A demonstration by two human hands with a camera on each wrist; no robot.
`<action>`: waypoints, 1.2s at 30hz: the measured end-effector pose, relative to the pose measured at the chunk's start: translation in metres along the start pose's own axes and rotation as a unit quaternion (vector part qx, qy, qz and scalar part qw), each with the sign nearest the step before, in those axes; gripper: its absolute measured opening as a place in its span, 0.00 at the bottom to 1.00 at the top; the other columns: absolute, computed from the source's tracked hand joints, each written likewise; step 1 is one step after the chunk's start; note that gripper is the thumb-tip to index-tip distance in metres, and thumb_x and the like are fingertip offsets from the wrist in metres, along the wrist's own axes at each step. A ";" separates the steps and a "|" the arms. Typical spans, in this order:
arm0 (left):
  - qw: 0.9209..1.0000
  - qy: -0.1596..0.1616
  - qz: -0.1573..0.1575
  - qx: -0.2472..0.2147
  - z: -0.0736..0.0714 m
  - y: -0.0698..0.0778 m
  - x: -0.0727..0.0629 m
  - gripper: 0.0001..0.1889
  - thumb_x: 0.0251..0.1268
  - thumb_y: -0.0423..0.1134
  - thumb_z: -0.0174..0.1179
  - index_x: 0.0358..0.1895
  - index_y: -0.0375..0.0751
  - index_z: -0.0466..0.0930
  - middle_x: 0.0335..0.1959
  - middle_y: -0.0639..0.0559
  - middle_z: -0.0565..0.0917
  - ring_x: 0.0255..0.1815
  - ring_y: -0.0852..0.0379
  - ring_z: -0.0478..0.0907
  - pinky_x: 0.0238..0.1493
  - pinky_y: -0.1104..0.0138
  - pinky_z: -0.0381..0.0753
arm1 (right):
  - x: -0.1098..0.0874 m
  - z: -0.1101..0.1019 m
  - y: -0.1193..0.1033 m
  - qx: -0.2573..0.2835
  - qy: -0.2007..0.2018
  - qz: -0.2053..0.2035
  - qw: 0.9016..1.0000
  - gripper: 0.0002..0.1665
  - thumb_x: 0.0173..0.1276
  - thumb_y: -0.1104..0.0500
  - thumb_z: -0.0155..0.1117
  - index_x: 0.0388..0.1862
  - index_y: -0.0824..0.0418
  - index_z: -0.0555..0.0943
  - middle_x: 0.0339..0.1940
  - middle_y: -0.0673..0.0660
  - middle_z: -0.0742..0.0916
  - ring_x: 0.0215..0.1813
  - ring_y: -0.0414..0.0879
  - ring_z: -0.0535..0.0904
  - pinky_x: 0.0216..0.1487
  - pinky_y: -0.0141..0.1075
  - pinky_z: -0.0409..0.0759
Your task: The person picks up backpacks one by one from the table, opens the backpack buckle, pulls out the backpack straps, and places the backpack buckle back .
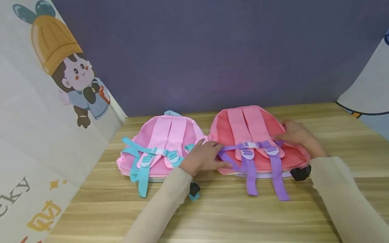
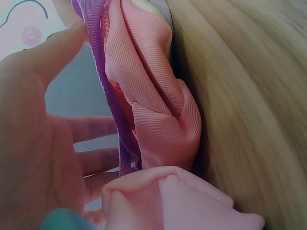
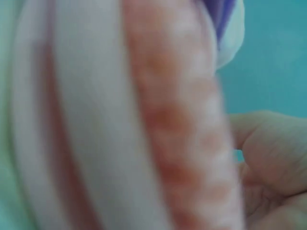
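Note:
A coral-pink backpack (image 1: 223, 125) lies back panel up, its purple straps (image 1: 251, 175) fastened across by a white buckle (image 1: 250, 145). My left hand (image 1: 204, 156) is at its left side, thumb and fingers reaching to the purple strap (image 2: 108, 81); the fingers look fairly straight in the left wrist view. At the backpack's right side edge, my right hand (image 1: 294, 135) grips the fabric. In the right wrist view, this hand (image 3: 273, 177) shows partly behind the blurred side of the bag. A light-pink backpack (image 1: 144, 133) with turquoise straps (image 1: 143, 180) lies close on the left.
Both bags lie on a wood-grain table (image 1: 106, 209) in front of a dark blue-purple wall panel (image 1: 212, 50). A white wall with a cartoon child (image 1: 79, 72) stands on the left, another printed panel (image 1: 370, 81) on the right.

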State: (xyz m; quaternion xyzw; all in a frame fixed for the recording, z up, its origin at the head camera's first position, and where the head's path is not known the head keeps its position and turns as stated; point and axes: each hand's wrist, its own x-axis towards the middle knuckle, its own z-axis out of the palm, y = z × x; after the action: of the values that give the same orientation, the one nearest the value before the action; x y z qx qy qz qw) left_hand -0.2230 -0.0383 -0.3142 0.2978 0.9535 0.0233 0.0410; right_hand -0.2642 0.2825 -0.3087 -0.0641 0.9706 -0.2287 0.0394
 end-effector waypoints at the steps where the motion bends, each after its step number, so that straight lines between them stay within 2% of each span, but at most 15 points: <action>1: 1.000 -0.001 -0.003 -0.001 0.000 -0.001 -0.001 0.41 0.56 0.73 0.51 0.69 0.53 0.64 0.67 0.53 0.71 0.69 0.56 0.65 0.73 0.52 0.54 | 0.000 0.002 -0.002 0.000 0.002 0.000 1.000 0.41 0.59 0.47 0.68 0.53 0.81 0.67 0.38 0.71 0.80 0.37 0.58 0.75 0.41 0.49 0.78; 6: 1.000 -0.003 -0.015 -0.005 0.001 -0.008 -0.005 0.41 0.56 0.72 0.52 0.69 0.52 0.65 0.67 0.53 0.71 0.69 0.55 0.66 0.73 0.51 0.53 | -0.001 0.009 -0.011 0.001 0.009 0.000 1.000 0.41 0.59 0.47 0.67 0.55 0.81 0.68 0.39 0.71 0.81 0.36 0.57 0.76 0.42 0.50 0.78; 12: 1.000 0.001 -0.030 -0.010 0.001 -0.017 -0.011 0.41 0.55 0.72 0.53 0.68 0.52 0.66 0.66 0.52 0.72 0.69 0.54 0.66 0.73 0.50 0.51 | 0.001 0.016 -0.022 0.018 0.016 -0.011 1.000 0.38 0.59 0.47 0.67 0.53 0.78 0.70 0.33 0.66 0.82 0.32 0.52 0.75 0.35 0.42 0.77; 23: 0.999 0.007 -0.048 -0.016 0.000 -0.033 -0.023 0.41 0.55 0.71 0.55 0.68 0.52 0.66 0.66 0.51 0.72 0.69 0.53 0.66 0.73 0.49 0.50 | 0.004 0.029 -0.042 0.020 0.045 -0.031 0.998 0.35 0.60 0.49 0.67 0.53 0.77 0.73 0.30 0.63 0.82 0.30 0.51 0.74 0.31 0.36 0.70; 27: 0.998 0.008 -0.054 -0.020 0.000 -0.038 -0.026 0.41 0.55 0.70 0.56 0.68 0.52 0.65 0.67 0.51 0.72 0.69 0.53 0.66 0.73 0.48 0.50 | 0.005 0.032 -0.048 0.024 0.050 -0.029 0.998 0.33 0.60 0.49 0.67 0.51 0.77 0.74 0.27 0.61 0.80 0.29 0.49 0.73 0.29 0.35 0.69; 36: 0.998 0.015 -0.058 -0.028 0.004 -0.049 -0.034 0.41 0.54 0.72 0.54 0.67 0.52 0.67 0.65 0.52 0.73 0.69 0.53 0.66 0.73 0.48 0.49 | -0.002 0.045 -0.060 0.050 0.077 -0.038 0.995 0.25 0.61 0.53 0.66 0.45 0.75 0.77 0.28 0.62 0.82 0.28 0.49 0.73 0.29 0.34 0.70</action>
State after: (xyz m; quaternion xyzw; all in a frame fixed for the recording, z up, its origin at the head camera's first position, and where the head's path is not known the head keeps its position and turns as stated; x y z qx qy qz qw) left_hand -0.2226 -0.0984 -0.3193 0.2401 0.9687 0.0522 0.0369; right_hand -0.2509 0.2095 -0.3221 -0.0806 0.9551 -0.2822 -0.0414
